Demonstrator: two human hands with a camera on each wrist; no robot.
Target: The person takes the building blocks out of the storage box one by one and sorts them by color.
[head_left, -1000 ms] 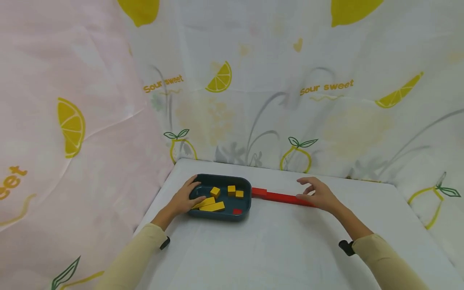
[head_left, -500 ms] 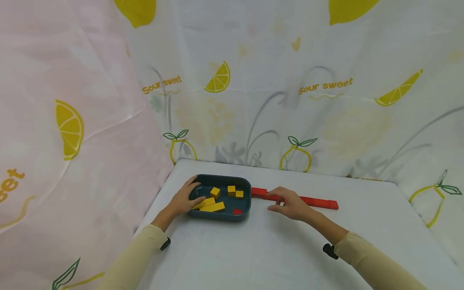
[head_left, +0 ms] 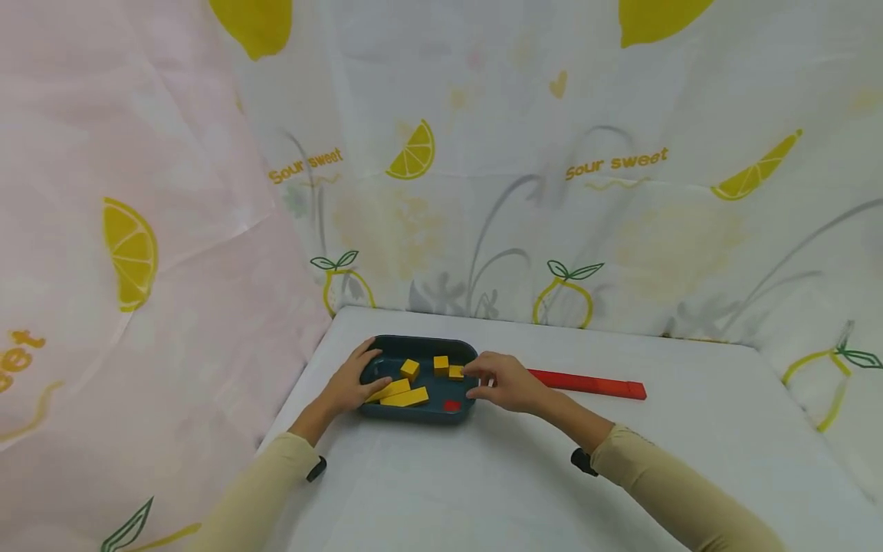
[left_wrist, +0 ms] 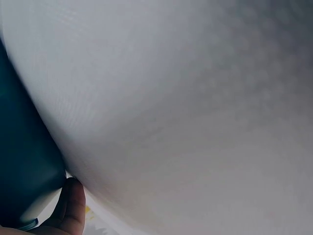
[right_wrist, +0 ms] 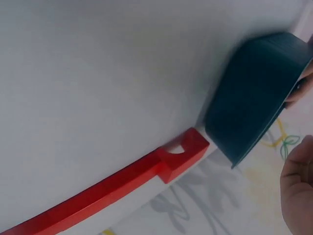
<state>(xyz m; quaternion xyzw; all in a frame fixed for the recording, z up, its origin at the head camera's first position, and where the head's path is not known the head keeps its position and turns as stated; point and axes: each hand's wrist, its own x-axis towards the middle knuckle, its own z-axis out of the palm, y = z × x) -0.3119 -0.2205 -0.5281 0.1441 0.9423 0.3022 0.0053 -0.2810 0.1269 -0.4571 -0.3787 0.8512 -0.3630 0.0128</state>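
A dark teal tray [head_left: 414,415] sits on the white-covered table. My left hand [head_left: 347,383] holds its left end, with the thumb over the rim near two long yellow blocks [head_left: 405,397]. Inside the tray are also three small yellow blocks [head_left: 410,369] and a red piece [head_left: 451,405]. My right hand [head_left: 509,382] hovers over the right rim, thumb and fingers parted, fingertips near the rightmost small yellow block [head_left: 456,372]; nothing shows between them. Right of the tray lies a row of red blocks [head_left: 586,383], partly hidden by this hand; the right wrist view shows a notched red block [right_wrist: 183,155] at its tray end.
White tablecloth [head_left: 441,483] spreads in front of the tray and the red row. A lemon-print curtain [head_left: 483,230] hangs right behind the table, and a pinkish curtain [head_left: 200,268] stands along its left side.
My right hand has moved left from the far part of the red row, along it, to above the tray's right rim. The left hand and the blocks have stayed in place.
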